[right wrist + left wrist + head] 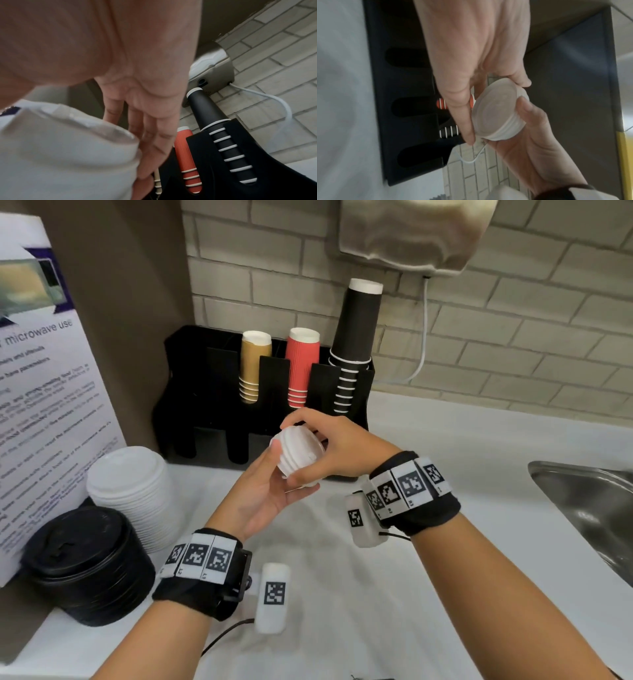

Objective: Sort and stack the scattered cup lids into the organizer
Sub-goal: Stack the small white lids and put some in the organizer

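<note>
Overhead, white counter [445,440], brick-tiled wall [513,337], steel sink [582,501], both hands gripping small white lid stack [299,455] before black organizer [185,392]

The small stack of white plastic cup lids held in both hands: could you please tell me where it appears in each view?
Head: small stack of white plastic cup lids, centre, before the black organizer.
Left wrist: centre-right, between fingers.
Right wrist: blurred white mass, lower left.
Shared landmark: stack of red ribbed paper cups.
</note>
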`<state>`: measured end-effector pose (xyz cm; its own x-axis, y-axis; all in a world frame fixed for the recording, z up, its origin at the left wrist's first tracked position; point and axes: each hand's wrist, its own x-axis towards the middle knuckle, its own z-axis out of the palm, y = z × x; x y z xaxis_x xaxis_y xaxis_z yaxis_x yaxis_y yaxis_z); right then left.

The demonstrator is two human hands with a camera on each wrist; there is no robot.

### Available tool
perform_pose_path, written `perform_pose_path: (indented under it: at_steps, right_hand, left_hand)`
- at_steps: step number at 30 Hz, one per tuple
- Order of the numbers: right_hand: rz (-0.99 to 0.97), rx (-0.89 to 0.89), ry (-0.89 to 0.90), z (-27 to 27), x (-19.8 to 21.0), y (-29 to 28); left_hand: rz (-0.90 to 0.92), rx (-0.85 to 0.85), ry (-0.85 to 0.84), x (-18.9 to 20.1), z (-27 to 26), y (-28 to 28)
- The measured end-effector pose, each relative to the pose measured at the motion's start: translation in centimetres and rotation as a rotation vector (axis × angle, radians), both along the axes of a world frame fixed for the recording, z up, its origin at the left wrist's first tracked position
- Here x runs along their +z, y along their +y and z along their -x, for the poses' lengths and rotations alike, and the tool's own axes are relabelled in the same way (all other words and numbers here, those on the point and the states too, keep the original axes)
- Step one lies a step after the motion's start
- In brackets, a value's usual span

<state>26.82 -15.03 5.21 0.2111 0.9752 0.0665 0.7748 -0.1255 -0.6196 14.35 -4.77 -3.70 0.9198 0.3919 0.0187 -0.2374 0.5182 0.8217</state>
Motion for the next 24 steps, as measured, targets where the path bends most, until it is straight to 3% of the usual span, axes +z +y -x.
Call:
perform_pose_path:
  at_steps: [12, 16, 24]
  right_hand:
    - [0.081, 0.149, -0.065, 1.4, -0.8, 3.6]
    - [0.014, 0.098, 0.082, 1.8, -1.4, 4.3]
    - [-0.083, 0.086, 0.059, 1.8, -2.3, 5.8]
  left_hand:
    - [-0.061, 0.104, 0.031, -1.5, 2.3, 2.2]
    - [-0.011, 0.203, 0.054, -1.8, 2.5, 2.9]
    - [0.032, 0.253, 0.061, -1.6, 2.0, 3.9]
